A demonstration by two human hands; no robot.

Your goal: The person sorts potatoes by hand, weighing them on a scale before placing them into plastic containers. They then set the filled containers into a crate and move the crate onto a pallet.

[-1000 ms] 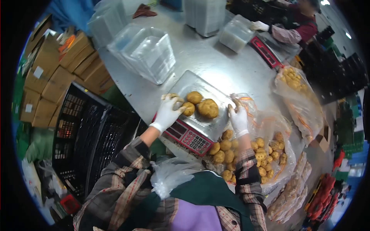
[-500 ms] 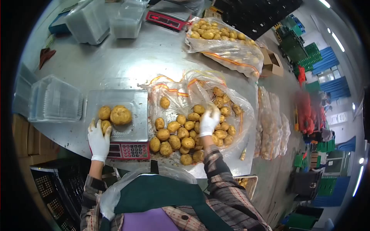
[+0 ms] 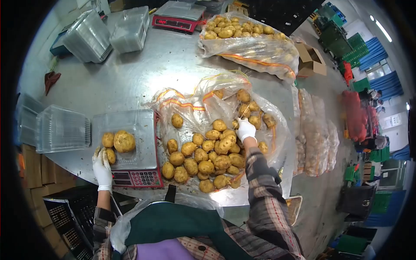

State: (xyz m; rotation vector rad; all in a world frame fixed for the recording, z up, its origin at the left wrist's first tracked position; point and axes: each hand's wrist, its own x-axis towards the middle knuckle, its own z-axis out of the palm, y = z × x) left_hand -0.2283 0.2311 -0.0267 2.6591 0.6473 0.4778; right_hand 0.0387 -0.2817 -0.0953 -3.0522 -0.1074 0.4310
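My white-gloved left hand [image 3: 102, 171] is at the left edge of a red-framed scale [image 3: 146, 178], its fingers stretched out beside a small potato [image 3: 110, 156]. That potato lies with a middling potato [image 3: 108, 139] and a big potato [image 3: 124, 141] in a clear plastic tray [image 3: 141, 161] on the weighing plate. To the right, my gloved right hand [image 3: 246, 130] reaches into a heap of potatoes [image 3: 206, 167] on an opened clear bag [image 3: 277, 130] with orange stripes. Its fingers are curled in against potatoes; what they grip, if anything, is hidden.
Stacked clear trays [image 3: 64, 130] stand left of the scale, with more stacks [image 3: 89, 37] at the back. A second scale [image 3: 175, 19] and a full potato bag [image 3: 255, 54] occupy the table's far side. Beyond the right edge are filled sacks [image 3: 314, 138] and a cardboard box [image 3: 311, 60].
My right hand has moved right and slightly back across the heap, and some potatoes have shifted nearer the middle. My left hand's fingers have drawn off the small potato to its side. The view has shifted slightly.
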